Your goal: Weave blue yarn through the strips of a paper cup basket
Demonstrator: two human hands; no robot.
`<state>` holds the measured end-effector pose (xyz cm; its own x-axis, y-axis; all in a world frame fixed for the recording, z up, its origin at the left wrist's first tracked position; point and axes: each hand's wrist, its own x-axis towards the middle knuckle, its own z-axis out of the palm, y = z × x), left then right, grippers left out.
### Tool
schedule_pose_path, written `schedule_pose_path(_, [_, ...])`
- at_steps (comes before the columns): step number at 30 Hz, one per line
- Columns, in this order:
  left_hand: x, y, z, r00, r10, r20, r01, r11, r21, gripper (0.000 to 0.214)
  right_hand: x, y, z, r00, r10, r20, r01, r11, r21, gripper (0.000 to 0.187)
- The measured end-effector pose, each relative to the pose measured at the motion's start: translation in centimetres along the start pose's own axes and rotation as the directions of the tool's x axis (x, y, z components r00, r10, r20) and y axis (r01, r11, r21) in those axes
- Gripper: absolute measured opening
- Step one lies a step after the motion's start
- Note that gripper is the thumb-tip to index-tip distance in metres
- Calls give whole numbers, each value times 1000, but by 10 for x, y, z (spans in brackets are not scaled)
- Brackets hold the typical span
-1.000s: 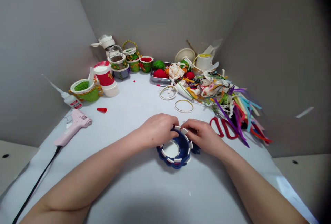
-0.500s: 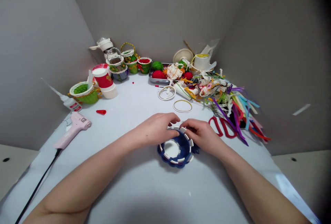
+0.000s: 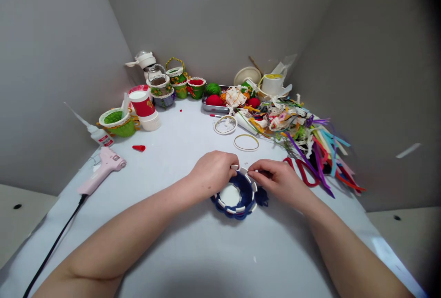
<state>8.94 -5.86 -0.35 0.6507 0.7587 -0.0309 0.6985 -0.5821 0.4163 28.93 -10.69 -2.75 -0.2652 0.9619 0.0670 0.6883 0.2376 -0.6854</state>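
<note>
- The bare white tabletop (image 3: 193, 252) lies nearest, with both forearms reaching forward across it.
- The woven cup (image 3: 236, 198), a white cup with a dark blue strip threaded in and out of its slit wall, stands upright on the tabletop between the two hands.
- A loose blue tail (image 3: 262, 195) of that strip lies just beside the cup's right side, under the right hand.
- The left hand (image 3: 213, 174) curls over the cup's far left rim; its grip is closed on the rim, fingertips touching a white tab.
- The right hand (image 3: 280, 181) meets it at the far rim; its grip is a closed pinch of thumb and forefinger on the cup's edge.
- Red scissors (image 3: 303, 171) lie just beyond the right hand, partly hidden by it.
- A pink glue gun (image 3: 103, 169) lies well to the left, its black cord (image 3: 51, 247) trailing toward the near edge.
- A yellow ring (image 3: 245, 142) and a lace ring (image 3: 225, 125) lie flat beyond the hands.
- A red cap (image 3: 139, 148) and a glue bottle (image 3: 98, 133) lie far left.
- A pile of coloured strips (image 3: 310, 142) spreads along the right.
- Decorated baskets (image 3: 175, 82) and a metal tray (image 3: 212, 106) with yarn balls stand against the back wall.
</note>
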Motion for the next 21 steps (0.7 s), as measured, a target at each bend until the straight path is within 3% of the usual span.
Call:
schedule_pose_path(7, [1,8,-4,998,69,-6,-69,980,-186,21,-1,-1,-4,999,-11,39,11,1000,-23,22])
schedule_pose_path(16, [6,7,8,997,-9,-72,-3,986,-164,18,-6,-6,-16,985,98,142,-108,992,62,28])
schedule_pose_path(21, [6,8,7,997,-16,-72,5,988,-154,20,-7,-16,-21,987,128,97,-135,988,76,29])
